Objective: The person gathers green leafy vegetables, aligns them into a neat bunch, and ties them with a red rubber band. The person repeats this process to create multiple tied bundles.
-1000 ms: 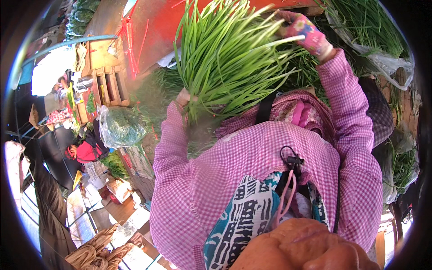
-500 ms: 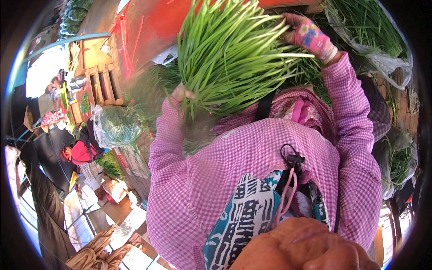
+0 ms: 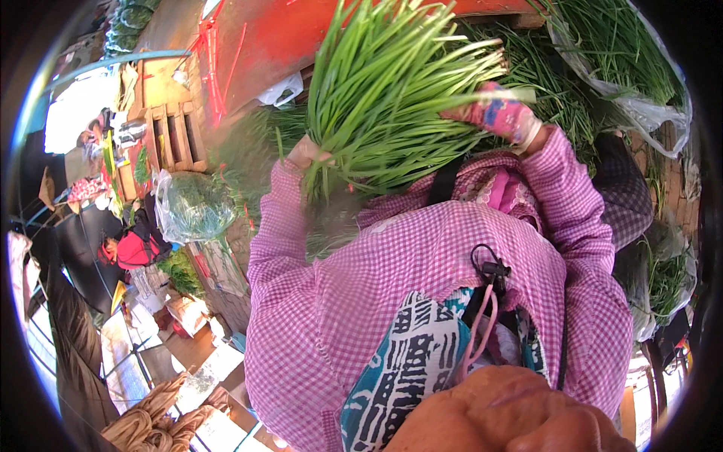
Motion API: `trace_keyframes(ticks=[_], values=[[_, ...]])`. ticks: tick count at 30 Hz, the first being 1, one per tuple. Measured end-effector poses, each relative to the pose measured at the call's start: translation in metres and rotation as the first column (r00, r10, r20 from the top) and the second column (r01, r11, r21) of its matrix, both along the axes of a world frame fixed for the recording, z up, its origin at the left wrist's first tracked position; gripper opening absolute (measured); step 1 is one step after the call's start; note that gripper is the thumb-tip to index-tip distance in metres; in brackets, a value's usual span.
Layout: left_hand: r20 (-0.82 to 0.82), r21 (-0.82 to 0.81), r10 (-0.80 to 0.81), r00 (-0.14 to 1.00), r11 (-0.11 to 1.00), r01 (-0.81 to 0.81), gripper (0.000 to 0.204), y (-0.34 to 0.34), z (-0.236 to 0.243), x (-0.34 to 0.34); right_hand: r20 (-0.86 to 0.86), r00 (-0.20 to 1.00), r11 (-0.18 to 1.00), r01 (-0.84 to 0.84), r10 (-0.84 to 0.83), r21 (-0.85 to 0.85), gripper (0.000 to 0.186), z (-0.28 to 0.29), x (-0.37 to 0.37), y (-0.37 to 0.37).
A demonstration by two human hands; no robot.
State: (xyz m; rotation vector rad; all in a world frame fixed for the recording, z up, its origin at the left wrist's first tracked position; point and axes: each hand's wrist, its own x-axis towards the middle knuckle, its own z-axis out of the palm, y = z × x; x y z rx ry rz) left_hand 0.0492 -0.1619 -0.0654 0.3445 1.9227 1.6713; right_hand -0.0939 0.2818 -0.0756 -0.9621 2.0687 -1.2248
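A big fanned bunch of long green chives (image 3: 392,98), pale at the stem ends, spreads in front of my chest. My left hand (image 3: 310,153) is closed around its left side, with some fingers hidden by the leaves. Over on the right, my right hand (image 3: 501,117), in a pink floral glove, is closed on stems near the pale ends. One pale stem sticks out past that glove.
More loose greens (image 3: 542,83) lie beyond my right hand. A clear plastic bag of greens (image 3: 617,53) stands at the far right. To the left are another bagged bundle (image 3: 194,207), a wooden crate (image 3: 175,139) and red ties (image 3: 212,56) by a red surface.
My right hand has moved left and slightly nearer, onto the stems from the bunch's outer edge. My left hand keeps its hold almost in place.
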Motion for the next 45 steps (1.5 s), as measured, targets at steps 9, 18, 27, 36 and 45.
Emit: trace_keyframes(ticks=[9, 18, 27, 36, 45], values=[[0.488, 0.054, 0.22, 0.845, 0.958, -0.281, 0.103, 0.007, 0.025, 0.005, 0.612, 0.79, 0.501, 0.545, -0.038, -0.672, 0.038, 0.058, 0.002, 0.1], [0.456, 0.098, 0.102, 0.884, 0.982, -0.164, 0.115, 0.002, 0.016, -0.012, 0.171, 0.977, 0.92, 0.18, -0.126, -0.348, 0.074, 0.06, -0.067, 0.067], [0.392, -0.043, 0.04, 0.919, 0.999, -0.025, 0.118, 0.008, 0.032, -0.017, 0.03, 0.971, 0.964, 0.24, -0.238, -0.116, 0.015, 0.047, -0.06, 0.066], [0.455, -0.053, 0.055, 0.889, 0.998, -0.035, 0.115, 0.023, 0.048, -0.018, -0.469, 0.856, 0.552, 0.505, -0.218, 0.664, 0.03, 0.019, -0.112, 0.135], [0.295, -0.293, -0.124, 0.948, 0.932, 0.213, 0.11, 0.03, 0.05, -0.039, -0.107, 0.974, 0.927, 0.224, -0.201, 0.3, 0.057, 0.077, -0.072, 0.028]])
